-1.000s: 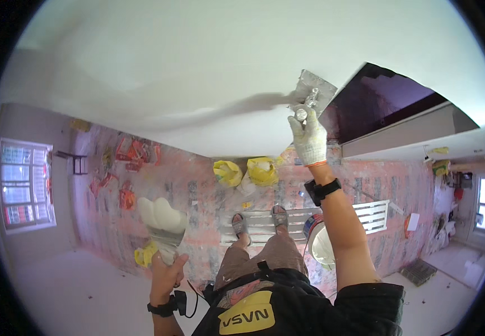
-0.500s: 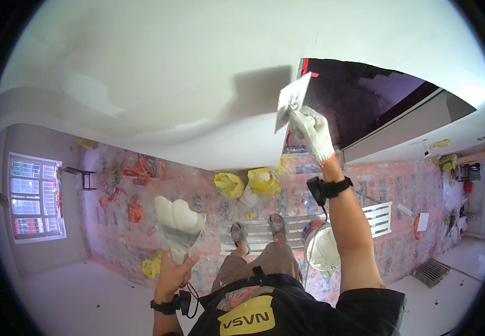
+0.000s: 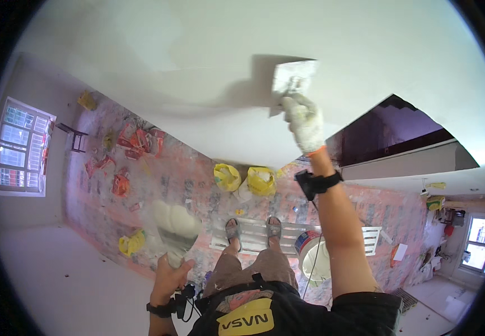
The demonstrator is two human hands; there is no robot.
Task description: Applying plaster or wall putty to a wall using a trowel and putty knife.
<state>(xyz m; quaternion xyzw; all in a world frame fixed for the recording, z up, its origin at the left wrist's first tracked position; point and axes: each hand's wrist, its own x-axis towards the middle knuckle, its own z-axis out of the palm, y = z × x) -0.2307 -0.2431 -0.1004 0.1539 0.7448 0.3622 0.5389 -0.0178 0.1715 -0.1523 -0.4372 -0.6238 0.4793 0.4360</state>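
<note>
Right hand (image 3: 304,121), closed round trowel (image 3: 295,74), has shifted off the dark opening (image 3: 391,131) (now at trowel's 4 o'clock), bringing work over white surface (image 3: 192,67); left hand (image 3: 169,277) grips paste-loaded scraper (image 3: 176,239).

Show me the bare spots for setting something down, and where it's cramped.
Bench slats lie bare between the sandals and past the right forearm. Floor sheeting looks mostly open between the red bags and the paired yellow bags. It's crowded around the bucket beside the right sandal and among the red bags; the left hand holds a blade heaped with pale paste.
</note>
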